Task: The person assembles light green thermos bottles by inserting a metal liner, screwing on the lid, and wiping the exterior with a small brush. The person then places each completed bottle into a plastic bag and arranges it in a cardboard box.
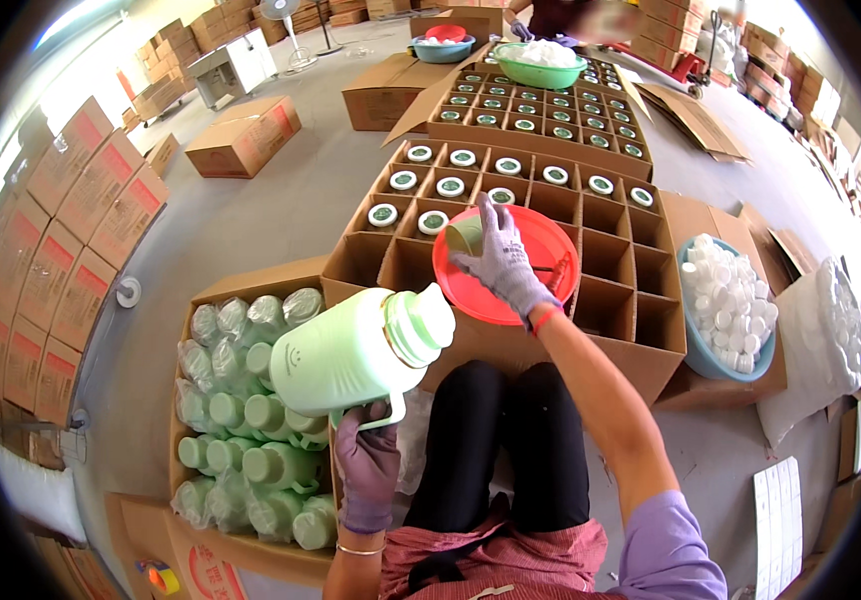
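My left hand (pixel 369 465), in a grey-purple glove, is closed round the handle of a pale green thermos jug (pixel 333 352). The jug lies tilted, its spout to the right and its threaded neck uncovered. Over a red plastic basin (pixel 553 243), my gloved right hand (pixel 506 262) grips a green cup-shaped lid (pixel 466 237) between thumb and fingers. The basin rests on a divided carton (pixel 606 350), where white-rimmed round tops (pixel 450 187) show in several compartments. Below the jug, an open carton (pixel 186 400) holds more green jugs (pixel 281 465), some in clear plastic bags.
A blue basin of white caps (pixel 729 300) stands at the right beside a white sack (pixel 816 350). Farther back, a green basin (pixel 541 68) sits on another filled carton. A co-worker's gloved hand (pixel 521 30) shows there. Stacked cartons (pixel 61 230) line the left.
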`<state>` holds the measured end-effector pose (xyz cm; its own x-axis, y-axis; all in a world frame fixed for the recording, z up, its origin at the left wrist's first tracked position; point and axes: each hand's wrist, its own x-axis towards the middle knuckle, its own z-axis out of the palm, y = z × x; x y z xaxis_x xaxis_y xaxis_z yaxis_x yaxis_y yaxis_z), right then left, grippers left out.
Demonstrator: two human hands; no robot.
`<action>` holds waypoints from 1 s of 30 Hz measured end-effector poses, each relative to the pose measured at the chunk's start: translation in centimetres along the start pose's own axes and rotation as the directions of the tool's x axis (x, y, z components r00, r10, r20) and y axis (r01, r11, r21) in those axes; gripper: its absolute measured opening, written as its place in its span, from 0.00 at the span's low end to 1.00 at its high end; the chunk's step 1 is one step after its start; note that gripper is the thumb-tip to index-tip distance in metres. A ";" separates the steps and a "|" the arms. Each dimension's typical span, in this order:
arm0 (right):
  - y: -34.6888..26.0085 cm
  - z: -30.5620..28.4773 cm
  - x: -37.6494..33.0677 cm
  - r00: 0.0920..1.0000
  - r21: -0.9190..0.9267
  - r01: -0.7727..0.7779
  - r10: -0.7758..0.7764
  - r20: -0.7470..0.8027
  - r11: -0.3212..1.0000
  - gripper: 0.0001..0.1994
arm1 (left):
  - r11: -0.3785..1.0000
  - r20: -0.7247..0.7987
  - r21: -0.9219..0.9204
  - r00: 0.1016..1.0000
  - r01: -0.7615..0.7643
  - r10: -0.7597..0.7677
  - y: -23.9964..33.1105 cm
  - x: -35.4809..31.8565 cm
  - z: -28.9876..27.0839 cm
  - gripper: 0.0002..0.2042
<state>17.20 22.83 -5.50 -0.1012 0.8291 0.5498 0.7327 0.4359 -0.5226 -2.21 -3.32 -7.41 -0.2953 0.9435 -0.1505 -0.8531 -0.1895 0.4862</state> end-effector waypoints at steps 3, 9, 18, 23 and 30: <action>-0.3 -0.4 0.7 0.960 0.034 -0.174 0.162 0.230 0.984 0.42 | 0.995 -0.102 0.086 0.993 -0.050 0.059 0.0 1.0 0.7 0.14; -8.2 -9.1 -8.2 0.923 0.122 0.371 -0.380 0.058 0.921 0.39 | 0.999 -0.056 0.046 0.998 -0.028 0.030 -0.6 0.3 -0.2 0.12; -5.6 -10.6 -12.8 0.941 0.604 0.329 -0.304 -0.147 0.726 0.34 | 0.966 0.193 0.258 0.980 -0.004 -0.047 -1.7 -2.2 0.6 0.15; -5.3 -11.9 -12.4 0.676 0.688 -0.695 0.138 0.724 -0.207 0.24 | 0.693 0.515 0.602 0.856 -0.396 0.042 -0.2 -1.6 -0.8 0.22; -2.8 -15.9 -9.9 0.636 0.649 -0.550 -0.240 0.734 0.526 0.27 | -0.307 0.887 0.308 0.389 -0.901 -0.251 -1.3 -4.3 -2.7 0.25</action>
<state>26.86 7.84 0.83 -0.7339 0.6793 -0.0031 0.0042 0.0000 -1.0000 -0.98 -7.83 -9.76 0.4805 0.6552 0.5830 0.6601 -0.7078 0.2515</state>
